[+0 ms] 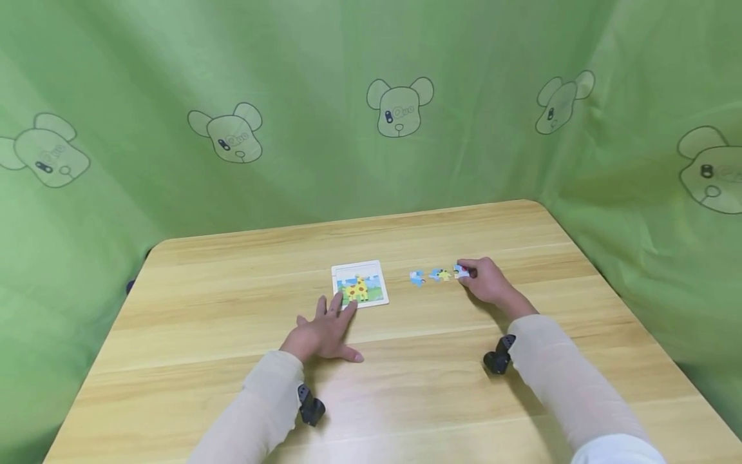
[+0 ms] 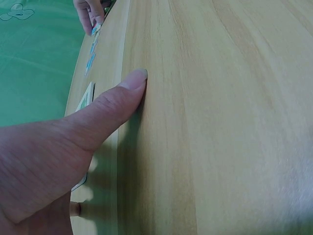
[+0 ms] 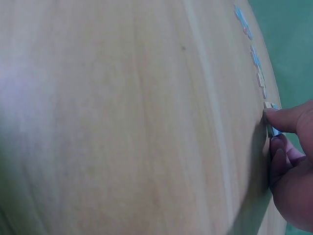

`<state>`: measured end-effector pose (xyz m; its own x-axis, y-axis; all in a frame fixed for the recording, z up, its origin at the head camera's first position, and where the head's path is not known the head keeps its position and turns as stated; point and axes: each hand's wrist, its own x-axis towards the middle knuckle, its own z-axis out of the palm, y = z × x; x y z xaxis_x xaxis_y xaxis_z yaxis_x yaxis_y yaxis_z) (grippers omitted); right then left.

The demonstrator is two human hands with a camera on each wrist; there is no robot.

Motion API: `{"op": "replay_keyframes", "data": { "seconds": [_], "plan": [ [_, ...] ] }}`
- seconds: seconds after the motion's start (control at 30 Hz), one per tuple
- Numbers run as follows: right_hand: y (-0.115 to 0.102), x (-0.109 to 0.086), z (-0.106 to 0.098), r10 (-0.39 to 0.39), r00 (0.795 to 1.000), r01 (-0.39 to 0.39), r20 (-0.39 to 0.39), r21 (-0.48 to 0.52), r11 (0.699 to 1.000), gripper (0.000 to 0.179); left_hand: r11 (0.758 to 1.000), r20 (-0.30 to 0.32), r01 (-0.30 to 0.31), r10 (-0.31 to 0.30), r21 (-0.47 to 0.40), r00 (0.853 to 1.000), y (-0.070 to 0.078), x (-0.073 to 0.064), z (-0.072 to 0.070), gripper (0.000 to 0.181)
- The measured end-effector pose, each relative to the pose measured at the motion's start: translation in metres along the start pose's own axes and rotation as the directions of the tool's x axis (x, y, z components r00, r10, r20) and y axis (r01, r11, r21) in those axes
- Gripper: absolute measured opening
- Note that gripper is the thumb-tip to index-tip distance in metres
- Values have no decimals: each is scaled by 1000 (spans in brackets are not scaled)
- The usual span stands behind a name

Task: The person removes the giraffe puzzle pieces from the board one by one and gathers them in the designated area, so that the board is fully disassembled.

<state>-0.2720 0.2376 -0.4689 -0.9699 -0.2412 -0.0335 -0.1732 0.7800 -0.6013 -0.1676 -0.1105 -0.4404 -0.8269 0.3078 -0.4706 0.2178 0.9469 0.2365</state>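
Note:
A small white-framed puzzle board (image 1: 384,298) lies on the table, its lower part filled with a yellow giraffe picture and its top strip bare. My left hand (image 1: 324,330) is spread out, its fingertips touching the board's lower left edge and its thumb (image 2: 115,105) stretched over the tabletop. Right of the board, my right hand (image 1: 489,281) pinches a puzzle piece (image 1: 460,271) in blue, white and red between thumb and fingers, at the table surface. Two loose pieces lie between: a blue one (image 1: 417,278) and a blue-and-yellow one (image 1: 440,275).
The wooden table (image 1: 417,386) has rounded far corners. Behind it and at both sides hangs a green curtain (image 1: 313,174) printed with bear heads. A black wrist camera sits on each sleeve, the left one (image 1: 311,406) and the right one (image 1: 499,355).

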Motion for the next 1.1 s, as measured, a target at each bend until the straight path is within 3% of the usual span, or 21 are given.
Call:
{"op": "replay_keyframes", "data": {
  "seconds": [0.4,0.77,1.1],
  "plan": [
    [-2,-1,-2,-24,1000,24,17,-1,1000,44,1000,1,4,-4,-2,1000,0,-1,0,109],
    [-1,-2,-3,3,999,-5,35,45,999,45,1000,5,1,-1,-13,1000,-1,1,1,110],
    [-14,5,1,38,995,-27,-89,126,992,43,1000,3,6,-6,-4,1000,-3,4,2,111]
  ]
}}
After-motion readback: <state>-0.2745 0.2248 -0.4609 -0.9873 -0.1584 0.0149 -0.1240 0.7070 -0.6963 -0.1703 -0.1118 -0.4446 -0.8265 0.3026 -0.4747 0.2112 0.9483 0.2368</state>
